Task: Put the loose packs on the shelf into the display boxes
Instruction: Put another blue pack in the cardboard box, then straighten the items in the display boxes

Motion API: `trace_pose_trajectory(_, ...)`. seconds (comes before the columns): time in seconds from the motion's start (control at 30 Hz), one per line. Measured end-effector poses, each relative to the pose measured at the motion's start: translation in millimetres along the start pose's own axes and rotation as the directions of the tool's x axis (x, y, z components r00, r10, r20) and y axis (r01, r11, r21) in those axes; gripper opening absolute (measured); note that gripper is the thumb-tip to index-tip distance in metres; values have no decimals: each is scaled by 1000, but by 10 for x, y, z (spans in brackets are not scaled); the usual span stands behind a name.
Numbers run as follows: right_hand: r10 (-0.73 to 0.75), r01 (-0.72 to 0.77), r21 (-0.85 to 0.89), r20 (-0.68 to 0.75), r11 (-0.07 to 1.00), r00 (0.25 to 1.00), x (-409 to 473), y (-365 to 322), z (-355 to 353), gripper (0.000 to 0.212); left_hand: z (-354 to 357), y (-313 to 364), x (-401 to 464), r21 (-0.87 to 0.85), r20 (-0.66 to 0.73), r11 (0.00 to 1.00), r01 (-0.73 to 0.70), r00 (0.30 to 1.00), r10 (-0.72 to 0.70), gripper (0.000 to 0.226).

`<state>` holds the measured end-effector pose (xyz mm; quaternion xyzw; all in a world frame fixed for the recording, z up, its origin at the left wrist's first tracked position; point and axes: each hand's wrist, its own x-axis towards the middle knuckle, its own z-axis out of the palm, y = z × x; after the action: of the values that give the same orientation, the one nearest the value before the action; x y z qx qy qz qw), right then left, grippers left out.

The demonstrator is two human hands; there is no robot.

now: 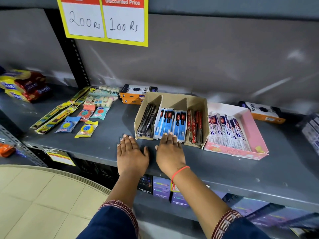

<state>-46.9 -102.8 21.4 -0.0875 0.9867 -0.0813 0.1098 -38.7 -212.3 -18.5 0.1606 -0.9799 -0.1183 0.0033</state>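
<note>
Grey metal shelf (107, 144), seen from above. On it, a brown cardboard box (174, 100) with three compartments: black packs (147, 120) in the left one, blue packs (170, 125) in the middle, red packs (195, 128) in the right. Touching its right side, a pink box (253, 135) filled with white packs (227, 131) lying in a row. Behind the brown box, two stacked orange cartons (136, 95); behind the pink box, to the right, another orange carton (264, 112) lying tilted.

Left hand (131, 152) flat on the bare shelf, palm down, fingers spread, holding nothing, just left of the brown box's near corner. Right hand (170, 151) also flat and empty, palm down, fingertips resting on the near ends of the blue packs; red thread (180, 170) on the wrist. Hands side by side, thumbs near but apart.

Further left, loose on the shelf: long yellow strips (57, 116), round sharpeners in small packets (86, 129), pale erasers in clear wrap (101, 99). Far left, biscuit packs (24, 86). Above, a yellow price sign (107, 21) reading 200 Rs and 100 Rs.
</note>
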Motion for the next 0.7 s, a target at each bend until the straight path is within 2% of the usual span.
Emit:
trace_pose_trajectory(0.3,29,-29,15,7,999,1000,77,86,41,54,-1,3,-11,-7,1,1000,2,1000,-2,71)
trace_pose_trajectory(0.6,37,-33,55,-64,998,997,12,105,-37,55,3,14,-4,-7,-9,1000,0,1000,0,71)
trace_pose_trajectory(0.67,22,-11,95,-121,995,992,-70,89,-67,54,1,12,-6,5,-8,1000,2,1000,-2,71)
trace_pose_trajectory(0.7,-6,29,94,-236,995,972,-110,95,-66,52,-4,11,-8,12,-2,1000,3,1000,-3,71)
